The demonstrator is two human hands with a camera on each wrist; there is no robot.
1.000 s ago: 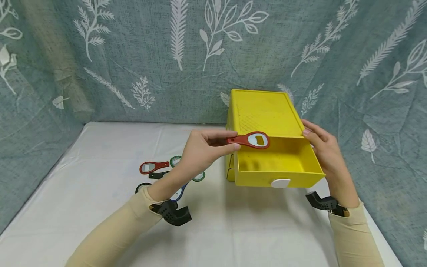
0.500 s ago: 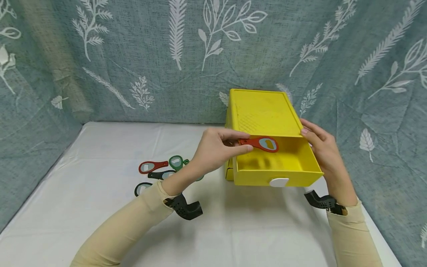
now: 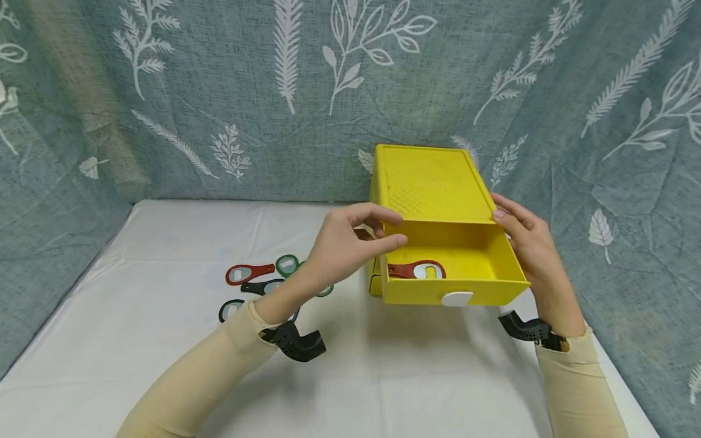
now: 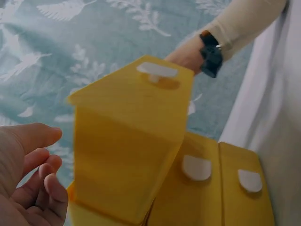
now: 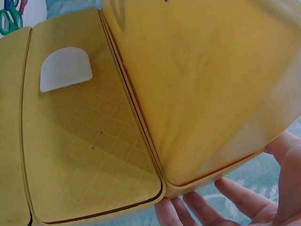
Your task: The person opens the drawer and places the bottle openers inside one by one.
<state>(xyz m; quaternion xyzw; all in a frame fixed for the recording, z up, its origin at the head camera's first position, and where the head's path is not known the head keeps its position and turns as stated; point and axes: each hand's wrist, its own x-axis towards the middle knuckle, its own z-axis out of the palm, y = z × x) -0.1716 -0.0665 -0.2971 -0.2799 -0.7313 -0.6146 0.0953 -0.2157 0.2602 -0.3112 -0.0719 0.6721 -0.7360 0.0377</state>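
A red bottle opener (image 3: 417, 270) lies in the pulled-out top drawer (image 3: 495, 292) of a yellow drawer cabinet (image 3: 435, 185), along the drawer's front left. Just above the drawer's left wall, my left hand (image 3: 350, 243) hovers with thumb and fingers apart and nothing between them. In the left wrist view its fingers (image 4: 44, 172) are loosely bent beside the drawer. My right hand (image 3: 528, 243) rests against the cabinet's right side, thumb near the top front corner. The right wrist view has its fingertips (image 5: 195, 207) lying along the cabinet's side.
Several bottle openers lie on the white cloth left of the cabinet, among them a red one (image 3: 249, 274), a black one (image 3: 263, 287) and a green one (image 3: 286, 264); my left forearm partly covers the group. A patterned curtain (image 3: 246, 91) hangs behind. Lower drawers have white knobs (image 4: 196, 168).
My left hand moved right over the drawer with the red bottle opener, then let it go and drew back slightly left. The opener dropped into the drawer. My right hand stayed at the cabinet.
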